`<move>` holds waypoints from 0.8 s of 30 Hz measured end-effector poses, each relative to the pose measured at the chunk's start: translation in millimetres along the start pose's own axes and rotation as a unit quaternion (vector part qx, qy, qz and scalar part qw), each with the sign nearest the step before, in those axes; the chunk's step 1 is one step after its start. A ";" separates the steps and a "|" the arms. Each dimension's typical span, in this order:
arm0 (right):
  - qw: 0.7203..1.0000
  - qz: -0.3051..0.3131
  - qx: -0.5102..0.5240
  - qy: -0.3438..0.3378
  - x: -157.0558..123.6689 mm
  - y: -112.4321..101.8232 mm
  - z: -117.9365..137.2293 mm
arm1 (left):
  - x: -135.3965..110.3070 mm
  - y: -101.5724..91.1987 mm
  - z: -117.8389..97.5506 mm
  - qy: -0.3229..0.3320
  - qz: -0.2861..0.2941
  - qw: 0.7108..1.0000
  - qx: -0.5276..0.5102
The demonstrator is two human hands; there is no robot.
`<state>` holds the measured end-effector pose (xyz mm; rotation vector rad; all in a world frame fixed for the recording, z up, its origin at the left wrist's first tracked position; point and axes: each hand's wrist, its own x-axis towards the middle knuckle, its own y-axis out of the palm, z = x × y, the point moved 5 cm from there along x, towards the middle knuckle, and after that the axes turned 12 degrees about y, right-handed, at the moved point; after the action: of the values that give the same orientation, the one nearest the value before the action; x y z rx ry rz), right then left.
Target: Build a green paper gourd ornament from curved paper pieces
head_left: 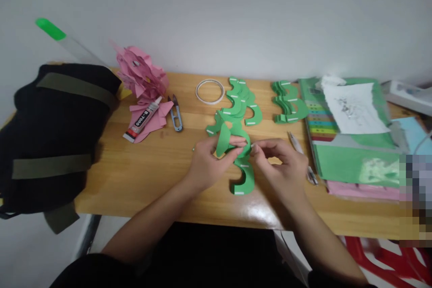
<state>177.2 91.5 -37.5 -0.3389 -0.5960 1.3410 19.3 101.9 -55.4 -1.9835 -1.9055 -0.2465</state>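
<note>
My left hand point(208, 162) is closed on a curved green paper piece point(225, 137) over the middle of the wooden table point(141, 175). My right hand point(282, 164) pinches the same chain of green paper pieces at its right side, near a white tape strip. The chain's lower end point(243, 182) lies on the table between my hands. More green curved pieces point(238, 103) with white tape tabs lie just behind.
A second green stack point(288, 103), a tape roll point(209, 91), small snips point(175, 114), a B-7000 glue tube point(143, 119) on pink paper scraps point(141, 76), tweezers point(302, 155), coloured paper sheets point(354, 144) at right, a black bag point(50, 135) at left.
</note>
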 end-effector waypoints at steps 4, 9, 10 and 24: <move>0.987 -0.058 0.079 0.124 28.3 -32.7 -37.6 | 3.2 -6.9 8.6 -0.041 -0.021 0.999 -0.008; 0.962 -0.186 0.030 0.197 91.0 -139.2 -96.8 | 8.3 -13.9 20.7 -0.071 -0.060 0.995 -0.039; 0.964 -0.187 0.017 0.191 102.1 -157.4 -103.9 | 9.2 -14.1 21.5 -0.070 -0.061 0.995 -0.045; 0.991 -0.052 -0.035 0.118 137.9 -175.9 -81.7 | 24.8 -21.2 -10.1 -0.079 -0.097 0.974 -0.191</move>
<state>381.9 197.0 22.8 -0.5083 -0.4565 1.1626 1.4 121.1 -33.6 -2.1027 -2.3018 -0.5617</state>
